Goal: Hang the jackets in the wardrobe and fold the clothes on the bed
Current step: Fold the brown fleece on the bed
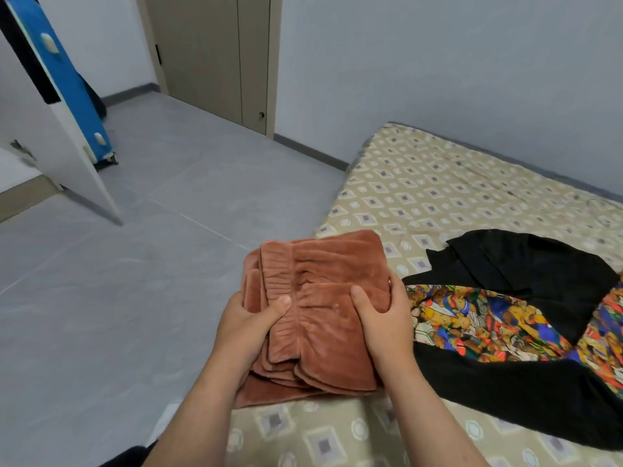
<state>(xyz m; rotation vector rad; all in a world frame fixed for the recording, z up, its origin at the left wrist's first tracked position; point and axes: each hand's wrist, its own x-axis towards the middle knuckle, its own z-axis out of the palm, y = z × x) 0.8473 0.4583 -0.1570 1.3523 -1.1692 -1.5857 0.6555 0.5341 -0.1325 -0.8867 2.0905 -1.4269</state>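
Now: I'm finishing folding the brown garment (330, 264).
Hands: left hand (246, 332) and right hand (384, 328) grip its sides.
Next: probably set it flat on the bed (438, 183).

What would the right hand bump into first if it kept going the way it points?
The right hand holds the brown cloth, so it would push that first. Past it, probably only bare bed, though depth is unclear.
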